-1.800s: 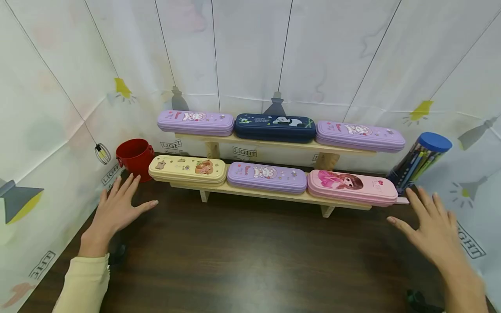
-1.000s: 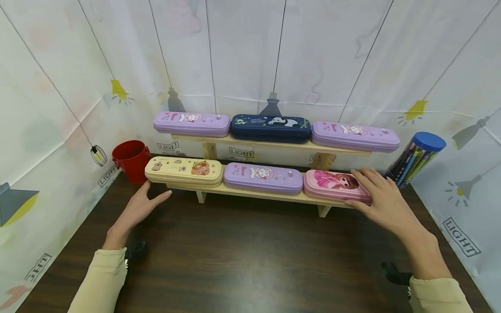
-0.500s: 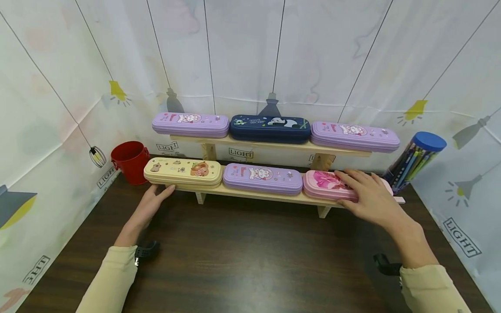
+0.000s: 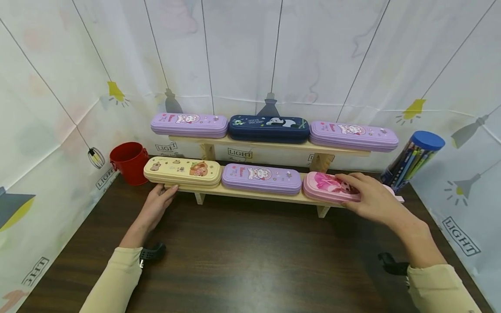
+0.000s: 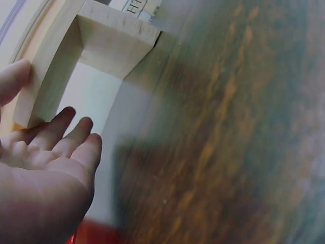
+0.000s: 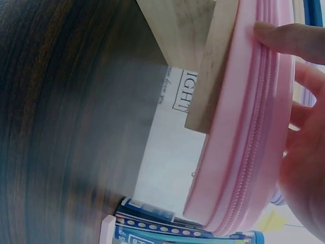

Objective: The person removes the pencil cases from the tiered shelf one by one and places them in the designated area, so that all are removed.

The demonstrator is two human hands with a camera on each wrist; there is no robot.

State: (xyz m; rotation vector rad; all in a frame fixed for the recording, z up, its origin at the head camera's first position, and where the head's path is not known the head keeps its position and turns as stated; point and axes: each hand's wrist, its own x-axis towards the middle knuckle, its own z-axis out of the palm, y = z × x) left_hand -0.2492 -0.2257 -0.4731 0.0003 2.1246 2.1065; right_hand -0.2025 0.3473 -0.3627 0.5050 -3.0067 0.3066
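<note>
In the head view my right hand point(image 4: 375, 202) grips the right part of a pink pencil case point(image 4: 322, 184) on the lower plank of a wooden shelf point(image 4: 250, 194). The right wrist view shows the thumb on the case's zipped front side, the other fingers over its top. My left hand point(image 4: 155, 206) holds the lower plank's left end, just below a yellow pencil case point(image 4: 182, 169). Its thumb lies at the plank's front edge and its fingers bend beneath, as the left wrist view shows. Between these two cases lies a purple pencil case point(image 4: 261, 178).
On the upper plank, a navy panda case point(image 4: 268, 129) sits between two more purple cases, left point(image 4: 189, 125) and right point(image 4: 353, 137). A red bucket point(image 4: 130, 163) stands left. A blue-lidded tube of pencils point(image 4: 412, 161) leans at right. Printed cloth point(image 4: 235, 52) hangs behind the brown table point(image 4: 242, 261).
Both hands have come inward from the sides. The left hand has taken hold of the plank's left end; the right has moved left onto the pink pencil case and grips it.
</note>
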